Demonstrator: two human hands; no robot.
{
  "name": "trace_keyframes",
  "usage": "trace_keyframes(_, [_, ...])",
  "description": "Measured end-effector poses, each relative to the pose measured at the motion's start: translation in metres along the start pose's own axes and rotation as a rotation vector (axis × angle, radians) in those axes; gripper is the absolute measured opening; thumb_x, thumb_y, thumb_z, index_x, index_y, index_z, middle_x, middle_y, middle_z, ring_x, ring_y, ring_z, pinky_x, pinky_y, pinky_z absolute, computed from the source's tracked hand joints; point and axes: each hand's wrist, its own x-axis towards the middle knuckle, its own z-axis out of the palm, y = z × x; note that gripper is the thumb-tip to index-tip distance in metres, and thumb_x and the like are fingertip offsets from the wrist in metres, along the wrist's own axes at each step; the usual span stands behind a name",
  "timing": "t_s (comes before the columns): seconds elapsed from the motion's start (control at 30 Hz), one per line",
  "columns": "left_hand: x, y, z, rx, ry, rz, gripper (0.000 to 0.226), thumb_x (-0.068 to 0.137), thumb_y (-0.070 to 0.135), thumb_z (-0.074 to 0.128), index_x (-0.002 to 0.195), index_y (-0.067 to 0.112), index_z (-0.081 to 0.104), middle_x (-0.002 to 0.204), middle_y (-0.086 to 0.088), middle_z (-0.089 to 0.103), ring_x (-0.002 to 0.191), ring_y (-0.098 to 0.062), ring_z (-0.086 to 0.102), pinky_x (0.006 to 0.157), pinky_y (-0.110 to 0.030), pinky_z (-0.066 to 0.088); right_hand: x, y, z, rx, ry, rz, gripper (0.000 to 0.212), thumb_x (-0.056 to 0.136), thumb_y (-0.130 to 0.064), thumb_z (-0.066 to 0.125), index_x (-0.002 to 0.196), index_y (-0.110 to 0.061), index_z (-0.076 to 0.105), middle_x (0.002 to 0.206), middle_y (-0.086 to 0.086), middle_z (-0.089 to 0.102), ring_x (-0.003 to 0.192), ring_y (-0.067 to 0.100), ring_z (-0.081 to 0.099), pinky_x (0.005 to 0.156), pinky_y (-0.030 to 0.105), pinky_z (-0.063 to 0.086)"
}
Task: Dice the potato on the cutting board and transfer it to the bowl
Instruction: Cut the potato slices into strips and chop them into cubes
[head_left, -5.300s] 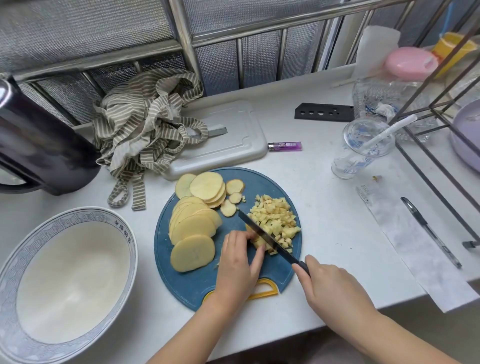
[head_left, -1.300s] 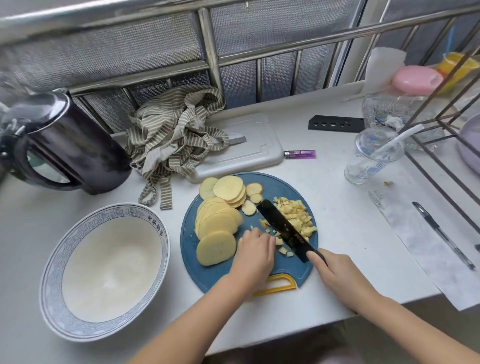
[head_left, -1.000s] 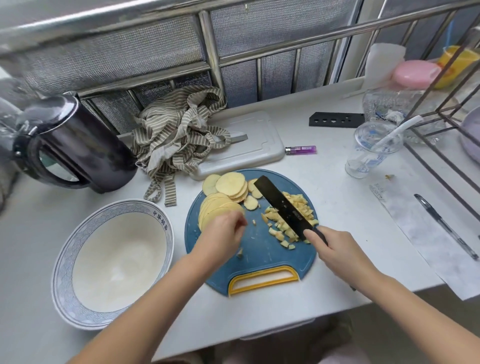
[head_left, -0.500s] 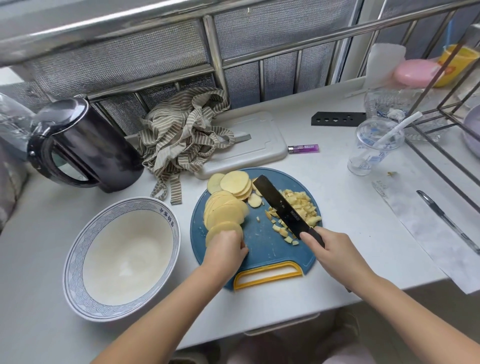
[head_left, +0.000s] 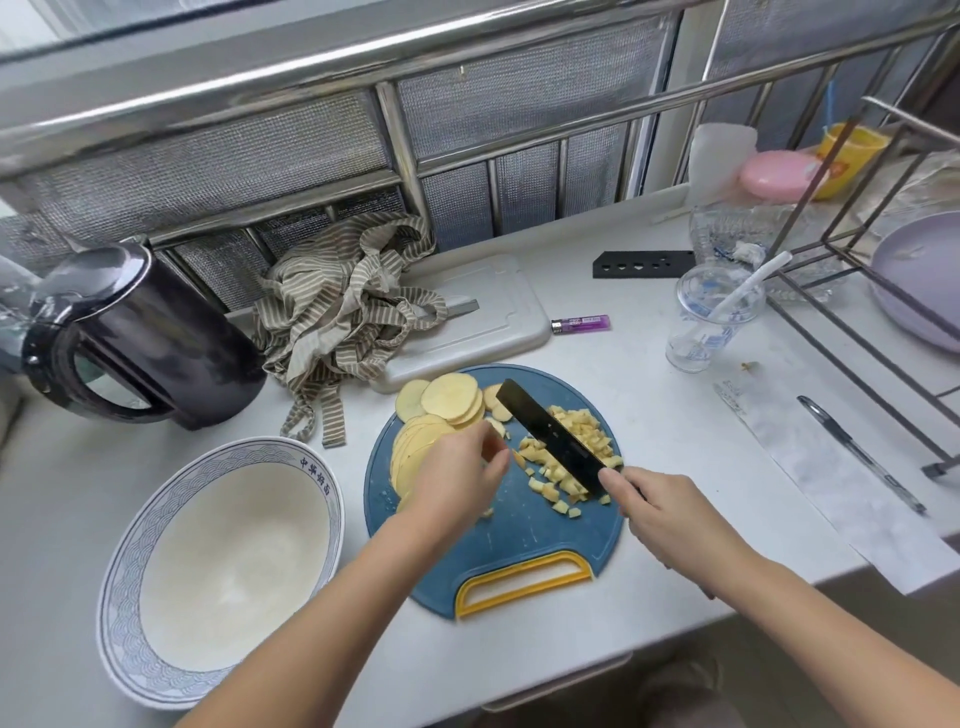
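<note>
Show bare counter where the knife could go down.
Bare counter lies between the blue cutting board and the paper strip, in front of the lighter and plastic cup. A smaller patch sits between kettle and bowl. Crowded behind the board: striped cloth, white cutting board.

One wide-angle head-worn camera is looking forward and steeply down, close over the counter (head_left: 675, 441); the cutting board (head_left: 498, 551) is sitting mid-frame, forearms (head_left: 322, 613) are entering from the bottom edge, window bars (head_left: 397, 135) are curving across the top.
</note>
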Motion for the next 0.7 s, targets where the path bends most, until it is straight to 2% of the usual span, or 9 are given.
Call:
trace_keyframes(0.07, [0.004, 0.010, 0.002, -0.210, -0.020, 0.050, 0.012, 0.093, 0.029, 0.062, 0.091, 0.017, 0.063, 0.081, 0.009, 0.063, 0.072, -0.004, 0.058, 0.065, -0.019, 0.048, -0.003, -0.005, -0.004, 0.163, -0.059, 0.086, 0.048, 0.099, -0.047, 0.039, 0.069, -0.010, 0.049, 0.052, -0.002, 0.044, 0.042, 0.008, 0.039, 0.045, 0.026, 0.038])
trace_keyframes(0.13, [0.007, 0.015, 0.007, -0.317, -0.026, 0.147, 0.007, 0.091, 0.025, 0.065, 0.088, 0.019, 0.063, 0.082, 0.010, 0.064, 0.078, -0.003, 0.059, 0.067, -0.016, 0.048, -0.006, -0.010, -0.006, 0.304, -0.117, 0.153, 0.048, 0.099, -0.048, 0.038, 0.070, -0.010, 0.049, 0.053, 0.002, 0.044, 0.041, 0.013, 0.039, 0.041, 0.025, 0.037])
trace_keyframes(0.23, [0.011, 0.014, 0.016, -0.261, -0.059, 0.240, 0.003, 0.093, 0.024, 0.062, 0.092, 0.026, 0.062, 0.086, 0.014, 0.062, 0.082, -0.001, 0.057, 0.070, -0.016, 0.048, -0.007, -0.011, -0.008, 0.351, -0.133, 0.169, 0.049, 0.098, -0.050, 0.038, 0.070, -0.011, 0.048, 0.054, 0.004, 0.043, 0.041, 0.014, 0.039, 0.039, 0.024, 0.036])
trace_keyframes(0.37, [0.014, 0.002, 0.024, -0.087, -0.137, 0.200, 0.010, 0.096, 0.026, 0.056, 0.099, 0.021, 0.063, 0.091, 0.014, 0.060, 0.082, 0.002, 0.055, 0.071, -0.012, 0.045, -0.005, -0.007, -0.011, 0.335, -0.086, 0.181, 0.049, 0.099, -0.049, 0.039, 0.069, -0.011, 0.047, 0.051, 0.000, 0.043, 0.040, 0.014, 0.039, 0.040, 0.023, 0.036])
trace_keyframes(0.43, [0.015, -0.002, 0.022, -0.115, -0.081, 0.120, 0.009, 0.096, 0.024, 0.056, 0.100, 0.019, 0.063, 0.089, 0.012, 0.061, 0.083, -0.002, 0.057, 0.070, -0.012, 0.045, -0.005, -0.006, -0.013, 0.180, -0.004, 0.114, 0.046, 0.099, -0.047, 0.040, 0.066, -0.014, 0.044, 0.051, -0.003, 0.043, 0.042, 0.012, 0.039, 0.044, 0.026, 0.036])
trace_keyframes(0.5, [0.019, 0.000, 0.015, -0.163, 0.027, 0.075, 0.006, 0.096, 0.022, 0.057, 0.096, 0.018, 0.062, 0.085, 0.010, 0.062, 0.078, -0.003, 0.057, 0.069, -0.017, 0.045, -0.005, -0.006, -0.017, -0.144, 0.076, -0.013, 0.040, 0.098, -0.049, 0.042, 0.067, -0.023, 0.042, 0.055, -0.009, 0.044, 0.051, 0.012, 0.044, 0.049, 0.025, 0.031])
trace_keyframes(0.57, [0.020, 0.003, 0.004, -0.200, 0.143, 0.133, 0.004, 0.095, 0.017, 0.057, 0.095, 0.016, 0.061, 0.084, 0.007, 0.061, 0.078, -0.002, 0.055, 0.069, -0.013, 0.041, -0.004, -0.005, -0.024, -0.455, 0.108, -0.130, 0.033, 0.096, -0.053, 0.043, 0.078, -0.026, 0.046, 0.066, -0.011, 0.049, 0.066, 0.017, 0.053, 0.053, 0.027, 0.030])
trace_keyframes(0.63, [0.018, 0.008, -0.007, -0.189, 0.163, 0.272, 0.012, 0.096, 0.013, 0.055, 0.106, 0.014, 0.061, 0.098, 0.004, 0.062, 0.087, 0.001, 0.054, 0.079, -0.006, 0.037, -0.001, -0.003, -0.031, -0.685, 0.124, -0.251, 0.029, 0.092, -0.054, 0.052, 0.088, -0.025, 0.055, 0.075, -0.007, 0.057, 0.072, 0.021, 0.061, 0.055, 0.029, 0.034])
trace_keyframes(0.7, [0.010, 0.014, -0.010, -0.111, 0.013, 0.413, 0.030, 0.099, 0.018, 0.049, 0.128, 0.015, 0.055, 0.126, 0.003, 0.057, 0.114, 0.004, 0.046, 0.099, -0.004, 0.028, 0.004, 0.006, -0.035, -0.838, 0.199, -0.423, 0.033, 0.073, -0.048, 0.078, 0.074, -0.020, 0.060, 0.063, -0.005, 0.056, 0.052, 0.018, 0.060, 0.041, 0.028, 0.034])
